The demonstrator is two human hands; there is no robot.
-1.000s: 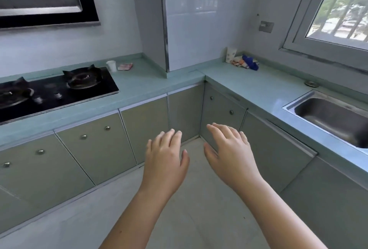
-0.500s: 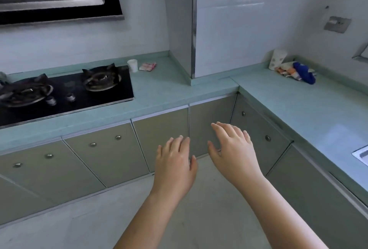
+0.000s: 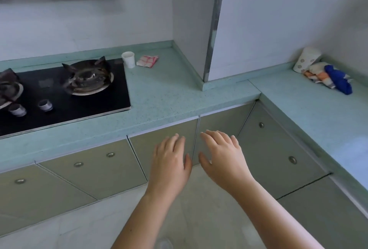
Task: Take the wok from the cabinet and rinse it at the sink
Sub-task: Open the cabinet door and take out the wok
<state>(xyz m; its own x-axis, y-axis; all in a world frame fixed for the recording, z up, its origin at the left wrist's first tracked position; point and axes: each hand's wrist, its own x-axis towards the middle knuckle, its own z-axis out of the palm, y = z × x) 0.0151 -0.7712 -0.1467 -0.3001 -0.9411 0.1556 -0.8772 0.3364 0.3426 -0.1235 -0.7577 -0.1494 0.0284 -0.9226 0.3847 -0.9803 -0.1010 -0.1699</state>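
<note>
My left hand (image 3: 169, 161) and my right hand (image 3: 223, 157) are held out side by side, palms down, fingers apart and holding nothing. They hover in front of the closed grey-green cabinet doors (image 3: 165, 149) under the teal counter, near the inner corner. All the cabinet doors (image 3: 278, 149) in view are closed, each with a small round knob. No wok is visible. The sink is out of view.
A black gas hob (image 3: 65, 91) with two burners is set into the teal counter (image 3: 165, 97) at the left. A white paper cup (image 3: 128, 59) and a red-checked cloth (image 3: 147, 61) lie behind it. At the right, a patterned cup (image 3: 306, 59) and bundled cloths (image 3: 328, 77) sit by the wall.
The view has swung left and closer to the corner cabinets; the sink and window have left the frame. Both hands stay open, held out in front.
</note>
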